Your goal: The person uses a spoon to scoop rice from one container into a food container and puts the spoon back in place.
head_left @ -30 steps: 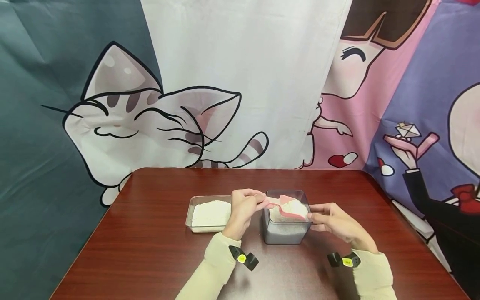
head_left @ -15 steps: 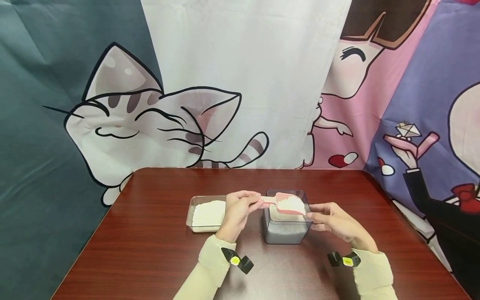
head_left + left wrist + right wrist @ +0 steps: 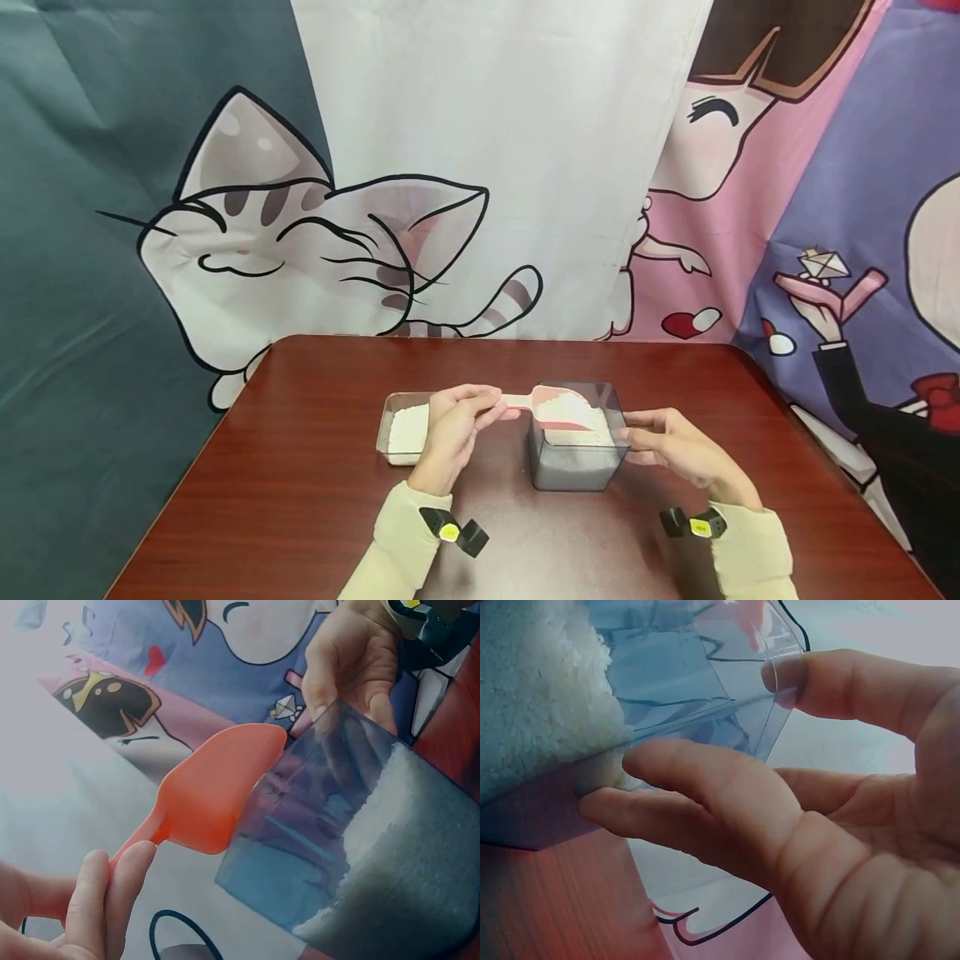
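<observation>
In the head view my left hand (image 3: 450,425) pinches the handle of a pink scoop (image 3: 542,408), heaped with white rice (image 3: 566,407). The scoop hangs over a clear, grey-tinted square container (image 3: 573,471), overlapping its left part. From the left wrist view the scoop (image 3: 214,787) shows its underside, which hides its load. My right hand (image 3: 682,450) steadies the container's right side. In the right wrist view its thumb (image 3: 825,681) lies at the rim and its fingers (image 3: 705,776) lie along the outer wall. Rice (image 3: 532,697) fills much of the container.
Left of the container stands a shallow clear tray (image 3: 384,429) with white rice (image 3: 408,427), partly hidden behind my left hand. Both rest on a dark red wooden table (image 3: 300,500). A cartoon-printed cloth (image 3: 495,125) hangs behind the table's far edge.
My left hand has drawn the scoop leftward over the container, and the scoop, tilted at first, now sits more level with rice in it. The right hand keeps its hold on the container.
</observation>
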{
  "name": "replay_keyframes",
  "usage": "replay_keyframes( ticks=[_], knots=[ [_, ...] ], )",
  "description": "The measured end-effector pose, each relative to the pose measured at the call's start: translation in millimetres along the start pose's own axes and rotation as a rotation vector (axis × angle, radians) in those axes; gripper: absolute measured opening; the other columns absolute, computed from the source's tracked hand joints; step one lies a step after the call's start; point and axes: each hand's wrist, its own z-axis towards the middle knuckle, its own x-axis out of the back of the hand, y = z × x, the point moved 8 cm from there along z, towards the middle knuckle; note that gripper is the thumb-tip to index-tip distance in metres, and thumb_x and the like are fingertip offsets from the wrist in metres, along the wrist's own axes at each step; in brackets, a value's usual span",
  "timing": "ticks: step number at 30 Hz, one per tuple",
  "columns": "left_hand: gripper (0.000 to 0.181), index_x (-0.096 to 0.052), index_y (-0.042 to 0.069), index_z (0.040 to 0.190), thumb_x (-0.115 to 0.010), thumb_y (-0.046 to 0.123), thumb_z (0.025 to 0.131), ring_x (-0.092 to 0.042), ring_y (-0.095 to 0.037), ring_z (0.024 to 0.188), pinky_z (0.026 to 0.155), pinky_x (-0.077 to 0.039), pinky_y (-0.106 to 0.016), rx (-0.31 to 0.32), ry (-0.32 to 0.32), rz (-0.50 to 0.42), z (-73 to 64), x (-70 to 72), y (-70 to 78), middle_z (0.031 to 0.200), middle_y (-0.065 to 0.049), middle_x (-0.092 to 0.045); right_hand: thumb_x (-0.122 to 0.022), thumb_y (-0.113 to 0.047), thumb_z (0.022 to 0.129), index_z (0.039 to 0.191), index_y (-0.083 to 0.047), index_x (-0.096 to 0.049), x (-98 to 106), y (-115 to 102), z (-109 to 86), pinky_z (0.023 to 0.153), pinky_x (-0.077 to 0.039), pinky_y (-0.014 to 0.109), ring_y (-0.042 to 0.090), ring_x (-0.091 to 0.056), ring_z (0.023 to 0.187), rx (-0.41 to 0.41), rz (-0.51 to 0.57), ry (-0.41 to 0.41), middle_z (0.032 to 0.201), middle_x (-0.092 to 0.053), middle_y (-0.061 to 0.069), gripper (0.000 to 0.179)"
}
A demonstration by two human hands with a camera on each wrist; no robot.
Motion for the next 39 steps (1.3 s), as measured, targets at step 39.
replay_keyframes(
  ticks=[39],
  knots=[
    [0.016, -0.068, -0.002, 0.078, -0.058, -0.012, 0.081, -0.067, -0.032, 0.063, 0.069, -0.057, -0.037, -0.141, 0.276, 0.124, -10.5, 117.4, 104.7, 0.078, -0.019, -0.066, -0.05, -0.008, 0.093, 0.131, 0.02, -0.031, -4, -2, -1.7, 0.089, -0.049, 0.043, 0.025, -0.059, 0.105, 0.006, 0.002, -0.031, 0.127, -0.041, 0.038, 0.05]
  ],
)
